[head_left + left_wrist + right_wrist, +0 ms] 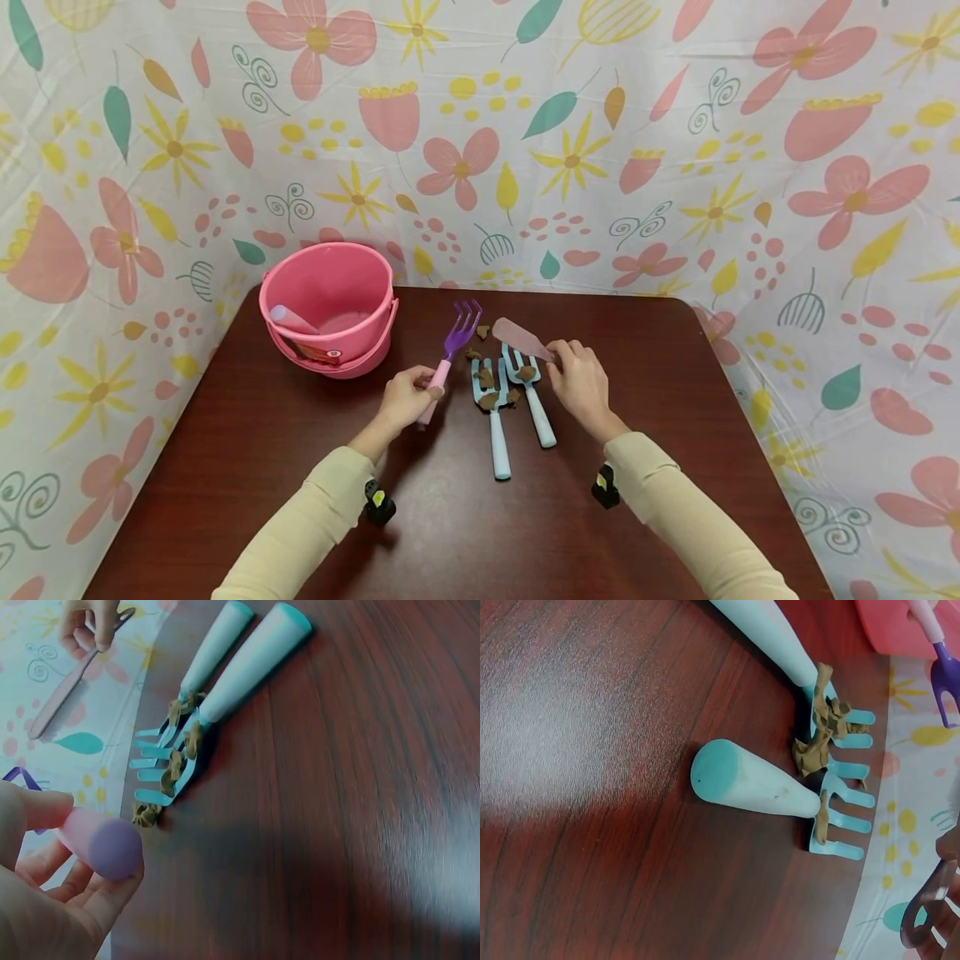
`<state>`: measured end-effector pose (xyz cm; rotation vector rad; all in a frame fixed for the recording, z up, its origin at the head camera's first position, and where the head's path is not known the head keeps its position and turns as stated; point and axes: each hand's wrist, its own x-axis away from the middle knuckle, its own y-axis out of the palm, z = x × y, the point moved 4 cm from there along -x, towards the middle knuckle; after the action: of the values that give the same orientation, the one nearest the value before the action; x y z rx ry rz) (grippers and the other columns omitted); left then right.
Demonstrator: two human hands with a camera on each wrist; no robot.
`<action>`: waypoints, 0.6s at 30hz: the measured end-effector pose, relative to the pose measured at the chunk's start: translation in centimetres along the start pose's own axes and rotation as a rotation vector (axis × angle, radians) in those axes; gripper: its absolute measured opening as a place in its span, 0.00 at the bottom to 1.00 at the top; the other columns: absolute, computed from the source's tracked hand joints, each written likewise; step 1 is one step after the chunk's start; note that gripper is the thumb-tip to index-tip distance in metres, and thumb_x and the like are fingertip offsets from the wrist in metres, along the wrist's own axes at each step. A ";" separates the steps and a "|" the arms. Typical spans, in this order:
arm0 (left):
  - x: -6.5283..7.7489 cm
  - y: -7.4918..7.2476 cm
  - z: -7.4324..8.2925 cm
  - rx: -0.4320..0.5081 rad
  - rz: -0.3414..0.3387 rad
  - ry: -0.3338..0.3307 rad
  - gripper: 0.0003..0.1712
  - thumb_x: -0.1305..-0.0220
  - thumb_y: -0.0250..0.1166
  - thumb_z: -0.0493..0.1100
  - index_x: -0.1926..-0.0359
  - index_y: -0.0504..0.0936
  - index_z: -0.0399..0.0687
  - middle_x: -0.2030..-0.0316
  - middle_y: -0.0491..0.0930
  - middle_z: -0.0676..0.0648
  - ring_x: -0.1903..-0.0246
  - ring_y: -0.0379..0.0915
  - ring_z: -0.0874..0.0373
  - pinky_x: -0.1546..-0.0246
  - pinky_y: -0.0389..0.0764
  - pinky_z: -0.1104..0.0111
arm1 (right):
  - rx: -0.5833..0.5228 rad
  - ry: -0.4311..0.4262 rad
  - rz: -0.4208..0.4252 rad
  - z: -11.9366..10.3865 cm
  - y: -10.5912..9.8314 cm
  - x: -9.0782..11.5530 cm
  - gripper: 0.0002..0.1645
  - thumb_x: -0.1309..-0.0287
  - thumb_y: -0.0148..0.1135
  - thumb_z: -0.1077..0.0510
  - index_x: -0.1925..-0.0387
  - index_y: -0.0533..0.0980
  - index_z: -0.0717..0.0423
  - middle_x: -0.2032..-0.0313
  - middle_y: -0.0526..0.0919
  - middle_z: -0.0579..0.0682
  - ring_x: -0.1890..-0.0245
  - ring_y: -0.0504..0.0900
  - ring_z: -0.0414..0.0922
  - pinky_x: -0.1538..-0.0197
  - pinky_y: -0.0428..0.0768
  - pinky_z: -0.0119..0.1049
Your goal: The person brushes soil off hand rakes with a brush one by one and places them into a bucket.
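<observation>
My left hand (405, 398) grips the pink handle of a toy garden fork (459, 335) with purple tines, held above the table with the tines pointing away. My right hand (581, 382) pinches one end of a flat pink spatula-like tool (519, 337), whose broad end points left over the other forks. In the right wrist view this tool (930, 900) shows a loop at its held end. Two light blue toy forks (500, 450) (765, 784) lie side by side between my hands. Brown clay-like lumps (486, 380) (811, 754) sit on and around their tines.
A pink bucket (369, 354) stands at the back left of the dark wooden table (315, 500), its handle hanging down in front. One pink tool handle (294, 320) sticks up inside it. A flowered cloth (517, 242) hangs behind the table.
</observation>
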<state>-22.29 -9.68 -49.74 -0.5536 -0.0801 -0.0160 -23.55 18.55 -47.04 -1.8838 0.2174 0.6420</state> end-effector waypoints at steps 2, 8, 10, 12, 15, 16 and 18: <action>-0.1 0.5 -0.1 0.086 -0.015 -0.025 0.17 0.51 0.67 0.39 0.57 0.82 0.43 0.66 0.83 0.45 0.66 0.78 0.56 0.69 0.77 0.67 | -0.012 0.013 -0.004 0.0 0.0 0.1 0.15 0.52 0.66 0.62 0.59 0.78 0.54 0.69 0.78 0.53 0.72 0.74 0.51 0.73 0.74 0.44; -0.3 2.2 -0.4 0.425 -0.116 -0.111 0.18 0.48 0.63 0.34 0.53 0.78 0.37 0.62 0.81 0.38 0.72 0.79 0.56 0.72 0.79 0.67 | -0.039 0.025 -0.011 -0.3 0.2 0.2 0.16 0.51 0.67 0.62 0.58 0.77 0.53 0.67 0.78 0.52 0.71 0.75 0.50 0.74 0.74 0.45; -0.2 2.7 -0.3 0.529 -0.159 -0.153 0.19 0.46 0.62 0.34 0.50 0.76 0.37 0.61 0.80 0.36 0.73 0.80 0.54 0.73 0.79 0.65 | -0.047 0.023 -0.009 -0.4 0.2 0.2 0.16 0.51 0.67 0.62 0.58 0.77 0.52 0.66 0.79 0.52 0.70 0.75 0.51 0.74 0.74 0.45; -0.1 3.2 -0.2 0.609 -0.192 -0.183 0.20 0.44 0.61 0.35 0.49 0.75 0.38 0.62 0.80 0.37 0.72 0.80 0.53 0.74 0.79 0.64 | -0.055 0.020 -0.005 -0.5 0.3 0.2 0.16 0.51 0.67 0.62 0.58 0.77 0.52 0.65 0.79 0.52 0.69 0.75 0.51 0.73 0.75 0.46; 0.0 3.8 -0.1 0.708 -0.233 -0.202 0.21 0.43 0.61 0.35 0.47 0.73 0.37 0.66 0.81 0.42 0.72 0.80 0.52 0.74 0.79 0.63 | -0.062 0.007 0.011 -0.7 0.3 0.0 0.15 0.50 0.66 0.61 0.57 0.77 0.52 0.65 0.79 0.51 0.68 0.76 0.51 0.72 0.75 0.46; 0.1 4.0 0.0 0.731 -0.245 -0.200 0.21 0.42 0.60 0.35 0.46 0.72 0.37 0.67 0.80 0.44 0.72 0.80 0.52 0.74 0.79 0.62 | -0.067 0.001 0.021 -0.8 0.2 0.0 0.15 0.50 0.66 0.61 0.57 0.78 0.52 0.65 0.79 0.51 0.67 0.76 0.51 0.72 0.75 0.46; 0.2 4.2 0.2 0.776 -0.263 -0.196 0.21 0.42 0.60 0.36 0.46 0.72 0.37 0.68 0.80 0.45 0.71 0.79 0.52 0.74 0.79 0.63 | -0.075 -0.012 0.033 -0.9 0.2 -0.1 0.15 0.50 0.65 0.61 0.57 0.77 0.52 0.64 0.79 0.51 0.67 0.76 0.51 0.72 0.75 0.46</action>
<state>-21.97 -5.97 -51.78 0.2361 -0.3340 -0.1798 -23.42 17.59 -46.91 -1.9511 0.2195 0.6923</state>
